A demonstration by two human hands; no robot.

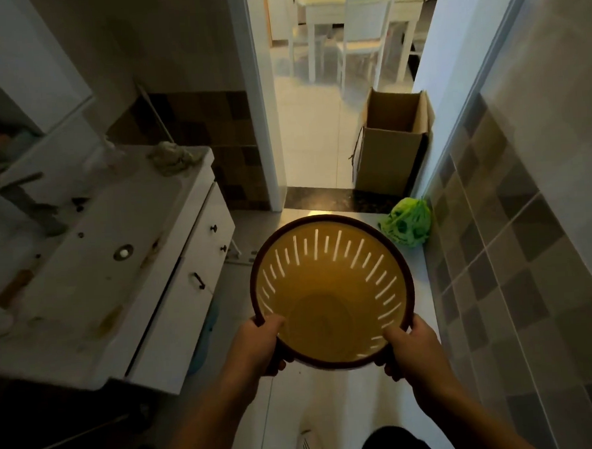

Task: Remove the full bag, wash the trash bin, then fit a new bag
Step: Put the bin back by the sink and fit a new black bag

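Empty trash bin (329,291) held up over the bathroom floor, bag already out.

Gripped at the near rim by both hands: left hand (263,346) with thumb hooked inside and fingers curled under, right hand (412,348) clamped the same way on the opposite side. No liner inside, slotted yellow wall bare, mouth tilted toward the camera. Knotted green bag (406,223) on the floor by the tiled wall, just beyond the bin, apart from it. Likely between removal and washing. Next move, by judgement: swing left to the sink (93,241) beside the tap (29,204), hold firm, rinse. Cardboard box (391,143) standing in the doorway beyond.
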